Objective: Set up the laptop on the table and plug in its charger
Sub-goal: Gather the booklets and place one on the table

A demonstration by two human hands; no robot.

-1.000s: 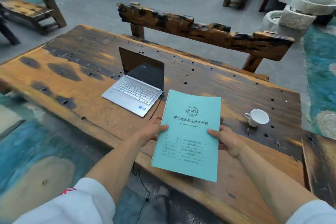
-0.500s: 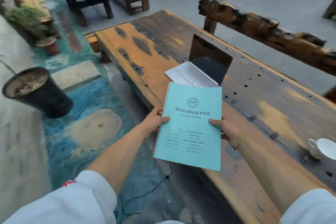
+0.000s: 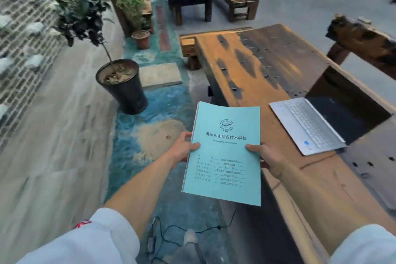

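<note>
floor (image 3: 53,156): grey and blue-painted, broad open stretch to the left of the tabletop, running toward the far furniture.
tabletop (image 3: 252,75): long worn wooden slab on the right; its near long edge runs diagonally down toward the right sleeve, and its far left end is bare wood; the right part is cut off by the frame.
plant pot (image 3: 124,90): dark, on the floor left of the tabletop, well apart from its edge.
laptop (image 3: 308,124): open on the tabletop near its front edge, silver keyboard facing up, dark screen partly cut off at the right.
booklet (image 3: 225,152): teal cover with printed text, held out over the floor just beside the tabletop edge; the small lines of print are too fine to read.
charger cable (image 3: 171,231): thin black lead lying on the floor below the booklet; where its ends go is hard to make out.
left hand (image 3: 184,148): grip closed on the booklet's left edge, thumb on the cover, fingers behind it.
right hand (image 3: 265,156): grip closed on the booklet's right edge, thumb on the cover, fingers hidden behind.
</note>
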